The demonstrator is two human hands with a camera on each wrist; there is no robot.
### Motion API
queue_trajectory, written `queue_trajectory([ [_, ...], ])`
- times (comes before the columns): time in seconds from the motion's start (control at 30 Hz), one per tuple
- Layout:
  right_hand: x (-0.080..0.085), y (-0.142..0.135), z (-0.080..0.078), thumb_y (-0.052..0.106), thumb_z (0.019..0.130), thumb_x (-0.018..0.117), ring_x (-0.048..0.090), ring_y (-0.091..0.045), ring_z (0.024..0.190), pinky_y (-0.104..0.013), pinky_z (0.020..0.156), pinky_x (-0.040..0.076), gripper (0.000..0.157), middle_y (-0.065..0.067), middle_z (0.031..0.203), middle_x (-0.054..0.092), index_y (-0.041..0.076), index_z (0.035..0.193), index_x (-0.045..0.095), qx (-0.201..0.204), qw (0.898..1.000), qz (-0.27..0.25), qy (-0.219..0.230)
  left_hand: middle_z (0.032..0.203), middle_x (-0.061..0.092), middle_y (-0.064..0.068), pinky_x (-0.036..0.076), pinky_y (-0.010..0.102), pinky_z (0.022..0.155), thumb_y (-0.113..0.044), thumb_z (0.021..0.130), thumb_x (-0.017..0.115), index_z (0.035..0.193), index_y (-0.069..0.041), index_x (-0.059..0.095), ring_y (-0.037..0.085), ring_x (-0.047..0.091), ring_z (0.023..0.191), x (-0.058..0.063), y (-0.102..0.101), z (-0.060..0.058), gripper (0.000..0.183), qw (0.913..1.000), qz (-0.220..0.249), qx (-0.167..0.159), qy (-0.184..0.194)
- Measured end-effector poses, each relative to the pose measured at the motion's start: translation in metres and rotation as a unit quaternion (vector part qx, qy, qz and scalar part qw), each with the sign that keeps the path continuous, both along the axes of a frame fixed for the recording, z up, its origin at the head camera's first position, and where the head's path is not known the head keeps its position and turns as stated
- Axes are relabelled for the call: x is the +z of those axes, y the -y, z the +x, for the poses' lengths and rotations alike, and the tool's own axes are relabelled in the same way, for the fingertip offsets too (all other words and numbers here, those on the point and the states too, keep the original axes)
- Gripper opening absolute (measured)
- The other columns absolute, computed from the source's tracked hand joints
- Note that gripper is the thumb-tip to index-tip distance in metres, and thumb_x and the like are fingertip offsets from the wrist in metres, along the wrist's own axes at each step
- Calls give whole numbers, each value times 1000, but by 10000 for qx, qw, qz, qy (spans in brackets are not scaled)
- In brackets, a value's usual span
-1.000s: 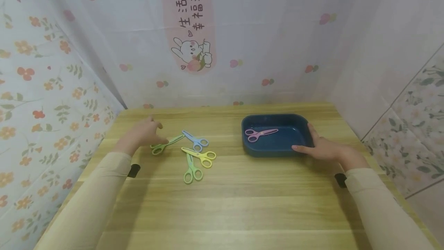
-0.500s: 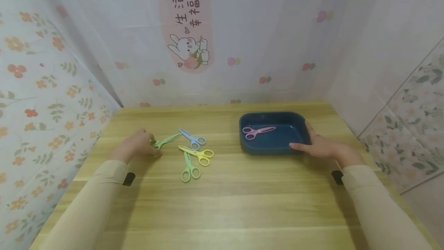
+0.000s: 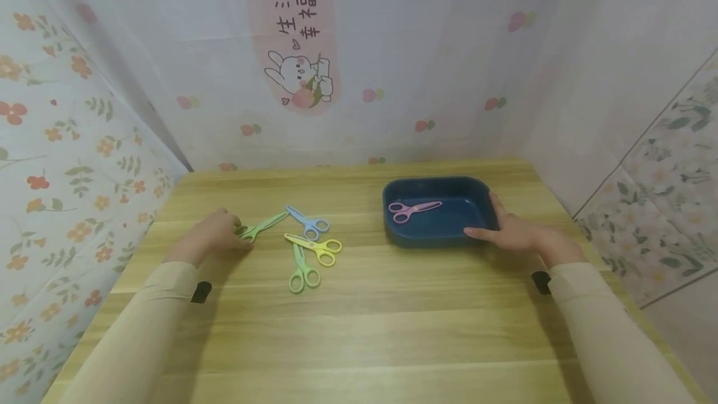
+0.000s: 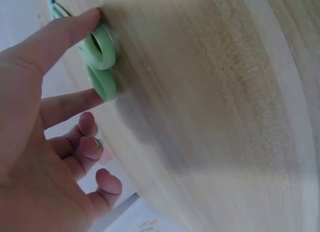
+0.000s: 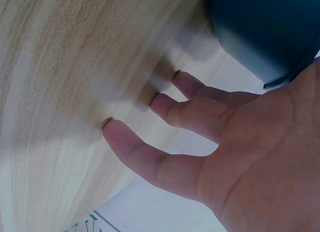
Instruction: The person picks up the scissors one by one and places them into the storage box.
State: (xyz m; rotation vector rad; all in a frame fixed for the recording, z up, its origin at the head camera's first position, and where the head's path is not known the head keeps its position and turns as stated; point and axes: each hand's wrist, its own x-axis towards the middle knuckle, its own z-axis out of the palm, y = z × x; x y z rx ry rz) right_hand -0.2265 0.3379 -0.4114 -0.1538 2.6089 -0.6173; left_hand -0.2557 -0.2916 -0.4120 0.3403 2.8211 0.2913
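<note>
At the left of the table, my left hand [image 3: 212, 234] pinches the handles of light green scissors [image 3: 266, 224] between thumb and index finger. The left wrist view shows thumb and index on the green finger loops [image 4: 102, 51], the other fingers loosely bent. On the right, my right hand [image 3: 517, 232] holds the corner of a dark blue tray [image 3: 429, 242], its thumb over the front rim. In the right wrist view, three of its fingertips [image 5: 120, 134] reach down to the wood beside the tray wall [image 5: 260, 36]. Purple scissors [image 3: 414, 209] lie inside the tray.
Blue scissors [image 3: 307, 223], yellow scissors [image 3: 317, 245] and a second green pair [image 3: 303, 274] lie close together, right of my left hand. The yellow blades cross the second green pair. A printed curtain [image 3: 359, 67] hangs behind the wooden table [image 3: 364, 323].
My left hand has come down from over the green scissors and taken hold of their handles. The view has shifted slightly; my right hand stays at the tray.
</note>
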Motion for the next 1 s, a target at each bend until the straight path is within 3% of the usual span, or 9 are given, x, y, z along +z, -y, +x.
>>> queue_trajectory([
  [0.13,0,0,0,75,98,55,20,-70,150,-77,119,28,131,-53,162,9,1,159,-34,10,10000,49,-25,87,57,9,43,36,68,-43,86,83,82,-2,69,24,49,81,0,1,-1,44,9998,124,139,-12],
  [0.27,0,1,0,74,98,56,20,-69,150,-77,120,28,131,-53,162,9,1,160,-33,14,10000,19,-67,69,50,-1,38,31,57,-41,84,82,67,-15,57,16,46,65,2,2,-1,41,9990,343,288,-88],
  [0.4,1,2,1,74,98,55,20,-69,150,-77,120,27,131,-53,162,9,0,160,-33,15,10000,19,-93,72,56,3,41,33,55,-41,84,80,72,-11,62,18,49,64,5,2,-2,37,9976,413,412,-365],
  [0.5,3,2,2,75,98,55,20,-69,150,-76,120,27,131,-53,162,9,0,160,-32,1,10000,53,-85,97,67,19,51,42,65,-44,86,77,98,3,73,27,59,79,8,3,-2,49,9963,330,526,-602],
  [0.63,3,3,3,75,98,55,19,-69,150,-77,120,27,131,-53,162,9,0,160,-32,-9,10000,50,-72,130,65,32,54,62,83,-48,89,73,133,9,66,41,64,104,15,5,-4,73,9944,225,637,-814],
  [0.8,2,2,2,75,98,55,18,-70,150,-78,119,26,131,-53,163,7,1,160,-33,-21,10000,18,-56,128,69,30,54,63,87,-49,87,73,124,6,71,42,67,106,23,2,-10,66,9914,262,492,-1187],
  [0.9,2,2,2,75,98,55,18,-70,150,-78,119,26,131,-52,163,7,1,160,-33,-7,10000,22,-54,119,73,26,57,56,82,-49,86,74,114,3,75,34,66,94,29,-4,-12,59,9897,302,399,-1344],
  [1.0,2,1,1,75,98,55,19,-70,150,-78,119,27,131,-53,163,9,0,159,-33,10,10000,60,-53,117,72,22,55,54,78,-50,86,73,111,-1,76,31,62,93,37,-14,-14,55,9892,312,395,-1378],
])
